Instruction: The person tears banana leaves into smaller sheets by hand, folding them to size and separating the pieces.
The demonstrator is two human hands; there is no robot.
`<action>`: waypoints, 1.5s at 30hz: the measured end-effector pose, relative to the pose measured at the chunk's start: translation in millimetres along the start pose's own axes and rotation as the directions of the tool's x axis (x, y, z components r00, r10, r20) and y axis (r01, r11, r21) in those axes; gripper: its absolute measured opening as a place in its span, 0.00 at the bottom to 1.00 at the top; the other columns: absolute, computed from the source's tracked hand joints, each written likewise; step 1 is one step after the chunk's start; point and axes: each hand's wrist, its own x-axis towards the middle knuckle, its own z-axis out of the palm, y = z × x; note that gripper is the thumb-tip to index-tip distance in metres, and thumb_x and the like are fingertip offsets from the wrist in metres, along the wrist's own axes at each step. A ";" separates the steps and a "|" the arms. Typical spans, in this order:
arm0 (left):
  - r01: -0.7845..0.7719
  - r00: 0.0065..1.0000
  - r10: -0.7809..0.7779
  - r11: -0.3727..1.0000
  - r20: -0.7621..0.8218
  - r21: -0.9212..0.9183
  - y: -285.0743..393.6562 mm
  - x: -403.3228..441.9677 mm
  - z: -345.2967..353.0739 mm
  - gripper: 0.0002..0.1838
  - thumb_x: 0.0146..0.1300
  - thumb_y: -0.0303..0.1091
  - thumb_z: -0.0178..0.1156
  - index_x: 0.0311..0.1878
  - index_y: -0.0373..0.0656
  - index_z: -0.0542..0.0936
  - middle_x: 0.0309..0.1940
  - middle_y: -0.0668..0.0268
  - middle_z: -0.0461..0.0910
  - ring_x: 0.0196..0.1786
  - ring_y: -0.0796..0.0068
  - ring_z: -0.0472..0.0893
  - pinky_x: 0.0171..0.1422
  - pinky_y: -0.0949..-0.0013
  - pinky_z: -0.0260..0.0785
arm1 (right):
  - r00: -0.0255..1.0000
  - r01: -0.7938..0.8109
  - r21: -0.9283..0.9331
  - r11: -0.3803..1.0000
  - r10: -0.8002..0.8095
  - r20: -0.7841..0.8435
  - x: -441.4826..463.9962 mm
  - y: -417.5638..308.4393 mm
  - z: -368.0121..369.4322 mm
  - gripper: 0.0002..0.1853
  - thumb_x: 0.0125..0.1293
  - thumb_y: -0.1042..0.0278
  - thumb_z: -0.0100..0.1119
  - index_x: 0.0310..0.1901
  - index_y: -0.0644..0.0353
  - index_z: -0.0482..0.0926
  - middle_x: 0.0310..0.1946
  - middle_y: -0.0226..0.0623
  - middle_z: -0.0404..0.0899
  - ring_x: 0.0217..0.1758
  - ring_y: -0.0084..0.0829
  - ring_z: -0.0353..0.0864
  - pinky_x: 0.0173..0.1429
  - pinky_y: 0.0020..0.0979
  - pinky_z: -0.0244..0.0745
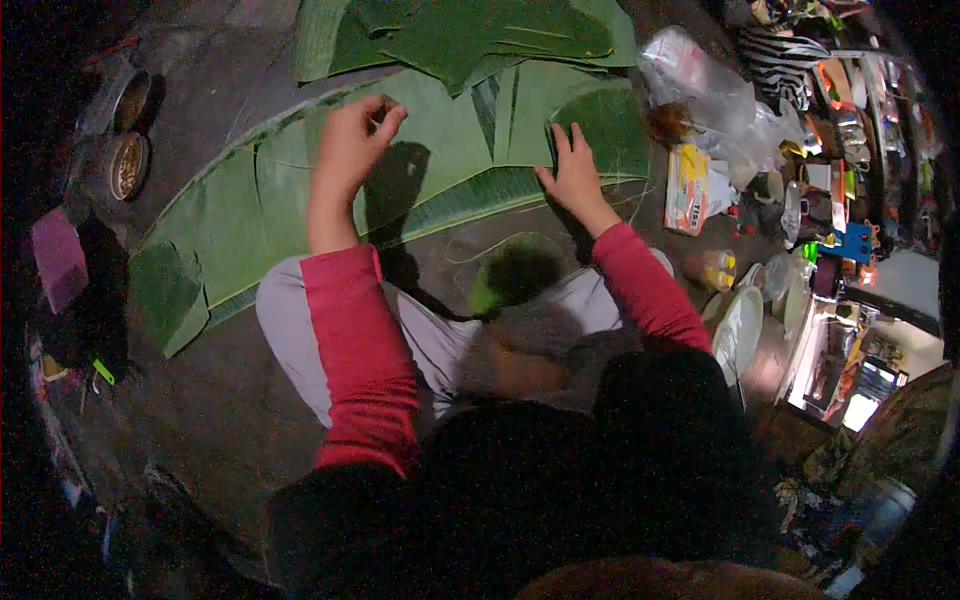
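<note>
A long banana leaf [300, 190] lies across the floor in front of my crossed legs, split in several places. Above its left-middle part my left hand [350, 150] is raised, with fingers curled toward the thumb. Whatever is in that pinch, if anything, is too small to make out. My right hand [576, 180] rests on the leaf's right part with its fingers spread. Just beyond is a stack of cut banana leaf pieces [470, 45]. Thin pale fibres [480, 245] curl on the floor between the leaf and my lap, near a small green piece [487, 285].
To the right are a clear plastic bag [710, 100], a yellow-and-white tissue pack [688, 190], yellow-capped containers [718, 268] and a pale bowl [738, 335]. At far left sit a round dish [128, 165], a purple box [60, 260] and a green-handled tool [104, 372].
</note>
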 end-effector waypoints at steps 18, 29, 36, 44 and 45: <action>0.142 0.983 -0.153 0.984 0.096 0.111 -8.6 27.5 189.1 0.36 0.48 0.45 0.63 0.55 0.30 0.64 0.49 0.44 0.72 0.51 0.49 0.73 0.54 0.61 0.66 | 0.977 -0.090 0.103 0.991 0.108 -0.185 -16.3 37.1 13.1 0.23 0.52 0.57 0.60 0.46 0.61 0.71 0.50 0.48 0.70 0.54 0.45 0.68 0.52 0.42 0.67; 0.107 0.940 -0.138 0.988 0.311 0.112 -53.6 37.8 94.0 0.26 0.48 0.37 0.61 0.50 0.34 0.72 0.41 0.57 0.78 0.43 0.68 0.77 0.49 0.66 0.68 | 0.604 -0.001 0.700 0.714 0.559 -0.568 -1.6 50.7 -78.2 0.12 0.63 0.63 0.51 0.35 0.66 0.70 0.27 0.46 0.74 0.29 0.40 0.74 0.35 0.36 0.67; 0.277 0.956 -0.284 0.956 0.070 0.096 -44.1 -13.6 -24.3 0.18 0.54 0.31 0.57 0.48 0.34 0.73 0.36 0.63 0.78 0.36 0.75 0.76 0.38 0.70 0.68 | 0.598 0.054 0.713 0.699 0.549 -0.583 -10.3 60.7 -86.7 0.17 0.55 0.71 0.55 0.46 0.66 0.68 0.48 0.47 0.68 0.50 0.41 0.69 0.56 0.35 0.62; 0.338 0.927 -0.332 0.941 0.177 -0.006 -37.0 -49.1 -33.4 0.11 0.57 0.36 0.57 0.39 0.40 0.73 0.27 0.68 0.75 0.27 0.79 0.72 0.29 0.75 0.63 | 0.960 0.177 0.390 0.903 -0.071 -0.272 -25.0 -80.9 2.0 0.31 0.51 0.56 0.60 0.55 0.65 0.66 0.58 0.52 0.62 0.63 0.50 0.57 0.63 0.47 0.56; 0.339 0.926 -0.332 0.941 0.179 -0.008 -39.0 -50.8 -30.6 0.11 0.57 0.36 0.57 0.39 0.40 0.73 0.27 0.68 0.75 0.27 0.79 0.72 0.29 0.75 0.63 | 0.971 0.121 0.374 0.919 -0.031 -0.239 -21.0 -92.4 11.6 0.31 0.52 0.56 0.60 0.55 0.64 0.65 0.58 0.51 0.60 0.62 0.50 0.57 0.63 0.46 0.56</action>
